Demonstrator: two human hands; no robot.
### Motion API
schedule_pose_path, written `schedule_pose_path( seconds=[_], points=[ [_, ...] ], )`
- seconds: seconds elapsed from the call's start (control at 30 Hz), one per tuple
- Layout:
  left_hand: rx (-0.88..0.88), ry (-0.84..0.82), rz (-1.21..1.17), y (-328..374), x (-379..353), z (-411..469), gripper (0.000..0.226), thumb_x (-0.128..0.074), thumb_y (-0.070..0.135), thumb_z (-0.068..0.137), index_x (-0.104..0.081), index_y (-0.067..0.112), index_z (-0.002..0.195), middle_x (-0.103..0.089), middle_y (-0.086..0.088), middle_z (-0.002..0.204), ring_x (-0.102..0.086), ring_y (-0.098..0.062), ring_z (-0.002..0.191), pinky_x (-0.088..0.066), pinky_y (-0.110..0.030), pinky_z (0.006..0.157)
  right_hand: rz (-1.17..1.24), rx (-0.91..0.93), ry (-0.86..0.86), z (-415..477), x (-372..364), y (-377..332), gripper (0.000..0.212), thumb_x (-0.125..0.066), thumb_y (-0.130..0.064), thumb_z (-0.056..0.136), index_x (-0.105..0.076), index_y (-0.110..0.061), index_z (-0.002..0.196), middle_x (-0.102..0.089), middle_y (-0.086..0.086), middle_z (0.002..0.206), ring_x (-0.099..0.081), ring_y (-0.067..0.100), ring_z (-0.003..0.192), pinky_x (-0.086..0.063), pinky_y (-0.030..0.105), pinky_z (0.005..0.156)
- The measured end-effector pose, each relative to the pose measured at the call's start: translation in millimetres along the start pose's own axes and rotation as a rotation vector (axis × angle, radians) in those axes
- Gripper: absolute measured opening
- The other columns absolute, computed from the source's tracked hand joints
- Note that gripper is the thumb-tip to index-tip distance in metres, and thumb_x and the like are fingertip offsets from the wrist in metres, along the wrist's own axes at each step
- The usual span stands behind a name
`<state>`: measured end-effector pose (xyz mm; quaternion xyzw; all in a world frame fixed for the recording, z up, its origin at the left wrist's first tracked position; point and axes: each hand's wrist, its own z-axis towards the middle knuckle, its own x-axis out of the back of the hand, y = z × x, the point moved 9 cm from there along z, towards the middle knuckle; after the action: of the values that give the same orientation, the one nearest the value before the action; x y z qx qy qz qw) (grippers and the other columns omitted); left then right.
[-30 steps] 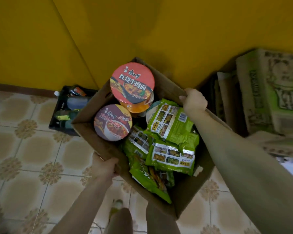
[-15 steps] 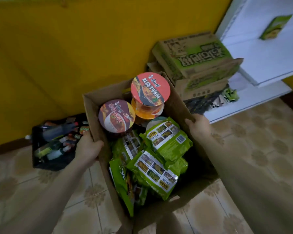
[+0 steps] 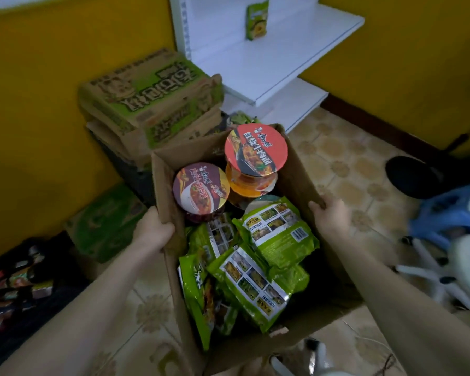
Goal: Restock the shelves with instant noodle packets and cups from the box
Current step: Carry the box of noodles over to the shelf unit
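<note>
I hold an open cardboard box (image 3: 296, 177) above the floor. My left hand (image 3: 152, 232) grips its left wall and my right hand (image 3: 330, 219) grips its right wall. Inside, a red-lidded noodle cup (image 3: 255, 150) sits on an orange cup at the far end, beside a purple-lidded cup (image 3: 201, 189). Several green noodle packets (image 3: 255, 278) fill the near half. White shelves (image 3: 277, 58) stand ahead, with one green packet (image 3: 257, 19) upright on the upper shelf.
Stacked green-printed cartons (image 3: 152, 99) lean against the yellow wall left of the shelves, with another green carton (image 3: 106, 223) lower down. A dark crate of bottles (image 3: 11, 283) sits at the far left. A blue stool (image 3: 445, 213) and white items crowd the right.
The view has swung right and the box has come with it. The white shelves now lie straight ahead, and the crate of bottles has slid to the far left edge.
</note>
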<state>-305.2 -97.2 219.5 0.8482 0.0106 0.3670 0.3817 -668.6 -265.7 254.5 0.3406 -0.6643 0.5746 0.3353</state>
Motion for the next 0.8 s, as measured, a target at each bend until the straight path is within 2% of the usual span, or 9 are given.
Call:
schedule_pose_path(
  seconds=[0.1,0.27,0.4,0.57,0.67,0.8],
  points=[
    [-0.071,-0.032,0.096,63.7,-55.3,2.4,0.031,-0.058,0.006,0.078,-0.050,0.008,0.108,-0.059,-0.013,0.103,-0.058,-0.035,0.097,-0.051,-0.041,0.083,-0.002,-0.068,0.073,29.1,49.3,49.7,0.022,-0.054,-0.021,0.091,-0.061,0.000,0.096,-0.064,0.022,0.093,-0.059,0.037,0.091,-0.035,0.030,0.065],
    [-0.210,-0.058,0.214,160.0,-130.4,14.7,0.032,-0.058,0.009,0.081,-0.049,0.005,0.112,-0.059,-0.019,0.108,-0.057,-0.036,0.099,-0.050,-0.038,0.081,-0.009,-0.154,0.171,78.9,110.8,110.3,0.019,-0.055,-0.022,0.091,-0.059,-0.004,0.089,-0.063,0.019,0.084,-0.060,0.036,0.087,-0.035,0.030,0.063],
    [-0.316,-0.095,0.280,233.4,-185.1,38.0,0.032,-0.057,0.009,0.082,-0.050,0.004,0.112,-0.059,-0.017,0.108,-0.057,-0.035,0.099,-0.047,-0.033,0.077,-0.002,-0.218,0.222,128.6,141.2,144.9,0.022,-0.055,-0.022,0.090,-0.060,-0.001,0.090,-0.064,0.020,0.088,-0.060,0.036,0.089,-0.036,0.031,0.065],
    [-0.459,-0.160,0.393,328.6,-254.7,85.6,0.028,-0.055,0.011,0.083,-0.050,0.003,0.109,-0.059,-0.020,0.107,-0.057,-0.037,0.099,-0.046,-0.036,0.076,0.020,-0.317,0.278,204.5,167.1,180.9,0.024,-0.056,-0.021,0.089,-0.064,-0.002,0.101,-0.065,0.022,0.098,-0.059,0.038,0.097,-0.039,0.034,0.071],
    [-0.515,-0.187,0.411,382.3,-291.9,111.0,0.029,-0.054,0.011,0.083,-0.050,0.003,0.111,-0.059,-0.020,0.108,-0.057,-0.037,0.100,-0.045,-0.036,0.076,0.036,-0.347,0.301,247.9,182.5,194.3,0.023,-0.055,-0.020,0.090,-0.064,-0.003,0.101,-0.066,0.021,0.097,-0.059,0.036,0.095,-0.039,0.033,0.072],
    [-0.600,-0.214,0.430,452.5,-342.4,143.5,0.027,-0.052,0.011,0.083,-0.048,0.004,0.109,-0.060,-0.019,0.104,-0.058,-0.038,0.095,-0.049,-0.040,0.076,0.067,-0.417,0.340,305.0,203.0,216.2,0.024,-0.055,-0.022,0.090,-0.064,-0.003,0.101,-0.067,0.021,0.097,-0.060,0.037,0.095,-0.046,0.038,0.077]
  ],
)
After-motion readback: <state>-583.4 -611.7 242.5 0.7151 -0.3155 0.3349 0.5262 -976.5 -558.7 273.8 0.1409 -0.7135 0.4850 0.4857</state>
